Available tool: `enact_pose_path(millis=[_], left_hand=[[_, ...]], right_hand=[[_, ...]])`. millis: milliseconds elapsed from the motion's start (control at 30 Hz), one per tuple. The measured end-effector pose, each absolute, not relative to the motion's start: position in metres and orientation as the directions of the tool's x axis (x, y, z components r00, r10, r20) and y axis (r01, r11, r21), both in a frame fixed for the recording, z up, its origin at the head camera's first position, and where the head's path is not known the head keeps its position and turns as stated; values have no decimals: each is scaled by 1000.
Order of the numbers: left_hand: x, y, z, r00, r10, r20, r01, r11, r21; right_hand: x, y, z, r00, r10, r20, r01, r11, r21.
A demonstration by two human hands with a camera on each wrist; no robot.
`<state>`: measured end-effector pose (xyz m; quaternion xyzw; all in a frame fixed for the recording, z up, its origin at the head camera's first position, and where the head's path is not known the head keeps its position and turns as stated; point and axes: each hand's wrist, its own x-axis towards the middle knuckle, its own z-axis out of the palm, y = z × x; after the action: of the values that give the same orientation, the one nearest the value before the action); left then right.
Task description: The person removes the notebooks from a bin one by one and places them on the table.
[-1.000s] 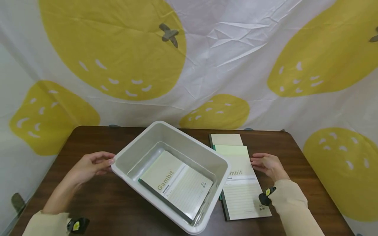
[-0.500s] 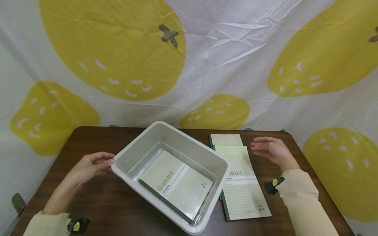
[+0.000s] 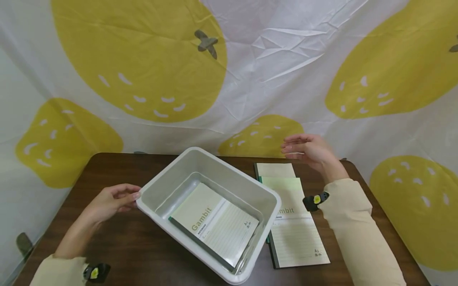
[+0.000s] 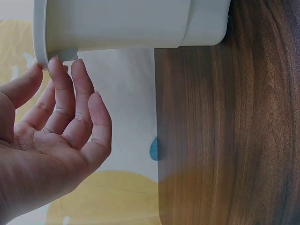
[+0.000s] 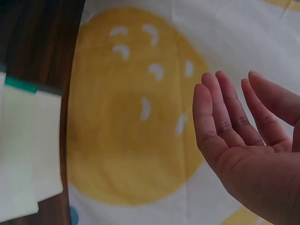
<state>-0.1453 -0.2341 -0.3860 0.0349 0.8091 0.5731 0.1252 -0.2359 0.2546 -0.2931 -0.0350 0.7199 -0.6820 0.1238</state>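
A pale grey plastic tub (image 3: 161, 222) sits at an angle on the table, with a notebook (image 3: 214, 224) marked "Gambit" lying flat inside it. At the tub's left corner my left hand (image 3: 116, 200) pinches the rim between thumb and fingers; the left wrist view shows the same grip from below. My right hand (image 3: 309, 150) is raised above the far right of the table, fingers loosely extended and holding nothing. Below it lie several stacked notebooks (image 3: 297, 238), staggered, the top one partly covered by the tub's right corner. In the right wrist view the palm (image 5: 253, 173) faces the cloth.
The dark wooden table (image 3: 125, 254) runs back to a hanging white cloth (image 3: 257, 71) with big yellow fruit prints. Black bands with cameras (image 3: 315, 201) sit on both wrists.
My right hand has lifted from beside the stacked notebooks, moving up and toward the back of the table. The left hand and the tub stay in place.
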Motion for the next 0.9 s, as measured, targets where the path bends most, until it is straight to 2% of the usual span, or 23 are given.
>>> enact_pose_path(millis=[200, 400, 900], left_hand=[[-146, -234, -386, -965, 208, -160, -88, 320, 943], [-146, -233, -386, -965, 205, -162, -85, 344, 935], [-147, -231, -386, -966, 204, -162, -84, 348, 934]], right_hand=[[-247, 209, -282, -956, -270, -112, 102, 49, -994], [-251, 159, -287, -946, -302, -120, 105, 67, -992], [-243, 77, -353, -876, -448, -178, 110, 173, -979]])
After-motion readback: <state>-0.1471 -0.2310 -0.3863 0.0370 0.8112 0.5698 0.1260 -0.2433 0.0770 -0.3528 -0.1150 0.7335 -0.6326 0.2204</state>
